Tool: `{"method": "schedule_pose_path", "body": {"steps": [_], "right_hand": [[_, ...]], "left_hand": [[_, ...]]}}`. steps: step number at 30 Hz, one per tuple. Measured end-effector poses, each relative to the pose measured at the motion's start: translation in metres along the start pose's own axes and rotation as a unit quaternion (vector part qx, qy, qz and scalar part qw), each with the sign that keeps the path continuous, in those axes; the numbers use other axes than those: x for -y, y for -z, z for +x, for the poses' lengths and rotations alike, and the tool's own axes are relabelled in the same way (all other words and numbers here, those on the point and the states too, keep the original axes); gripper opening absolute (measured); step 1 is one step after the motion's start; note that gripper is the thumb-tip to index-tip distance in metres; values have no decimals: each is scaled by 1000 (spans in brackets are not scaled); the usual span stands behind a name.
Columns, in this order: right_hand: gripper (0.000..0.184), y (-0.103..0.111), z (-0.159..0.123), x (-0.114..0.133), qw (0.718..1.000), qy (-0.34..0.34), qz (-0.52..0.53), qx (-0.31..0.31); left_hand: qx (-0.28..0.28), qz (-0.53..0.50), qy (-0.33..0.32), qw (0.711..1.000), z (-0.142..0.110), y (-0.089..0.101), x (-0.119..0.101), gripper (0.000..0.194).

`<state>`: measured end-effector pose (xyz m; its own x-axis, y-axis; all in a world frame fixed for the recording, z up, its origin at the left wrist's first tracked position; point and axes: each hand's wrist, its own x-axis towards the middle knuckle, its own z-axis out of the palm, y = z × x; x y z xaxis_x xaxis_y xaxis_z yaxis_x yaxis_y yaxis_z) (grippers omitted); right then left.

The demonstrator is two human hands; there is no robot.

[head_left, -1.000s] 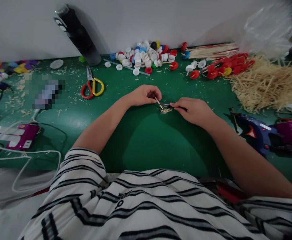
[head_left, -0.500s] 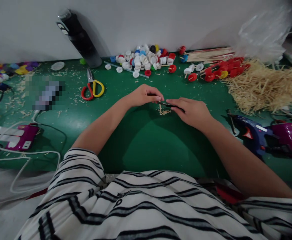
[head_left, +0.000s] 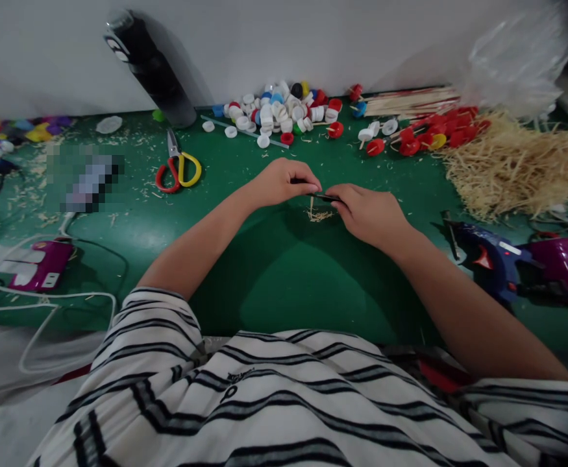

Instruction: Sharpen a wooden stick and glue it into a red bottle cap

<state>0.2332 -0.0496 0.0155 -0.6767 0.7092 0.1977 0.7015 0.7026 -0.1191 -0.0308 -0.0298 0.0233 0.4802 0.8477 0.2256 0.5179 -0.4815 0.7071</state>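
Observation:
My left hand (head_left: 284,180) is closed in a pinch on a short, pale wooden stick (head_left: 311,202) that points down towards the table. My right hand (head_left: 372,211) is wrapped round a slim black knife (head_left: 325,198). Its blade end reaches left and meets the stick just by my left fingertips; the exact contact is too small to make out. Under the two hands lies a little heap of wood shavings (head_left: 319,215) on the green table (head_left: 303,285).
Scissors (head_left: 178,163) lie left of my hands. Behind are piled bottle caps (head_left: 278,117), red caps on sticks (head_left: 424,136) and a black bottle (head_left: 157,71). At right sit heaped wood strips (head_left: 517,168) and a blue glue gun (head_left: 493,256); a purple power strip (head_left: 52,263) stands left.
The knife and my right hand have shifted slightly up and left, its blade end now closer to my left fingertips. My left hand stays almost in place, still pinching the stick.

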Motion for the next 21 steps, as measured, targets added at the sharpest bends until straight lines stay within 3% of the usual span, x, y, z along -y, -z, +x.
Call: {"method": "schedule_pose_path", "body": {"steps": [11, 21], "right_hand": [[45, -8, 3, -4, 997, 20, -40, -64], [39, -18, 2, -7, 998, 14, -2, -68]], "left_hand": [[-12, 0, 11, 1000, 3, 1, 2, 16], [-18, -7, 37, 999, 1, -2, 1, 16]]}}
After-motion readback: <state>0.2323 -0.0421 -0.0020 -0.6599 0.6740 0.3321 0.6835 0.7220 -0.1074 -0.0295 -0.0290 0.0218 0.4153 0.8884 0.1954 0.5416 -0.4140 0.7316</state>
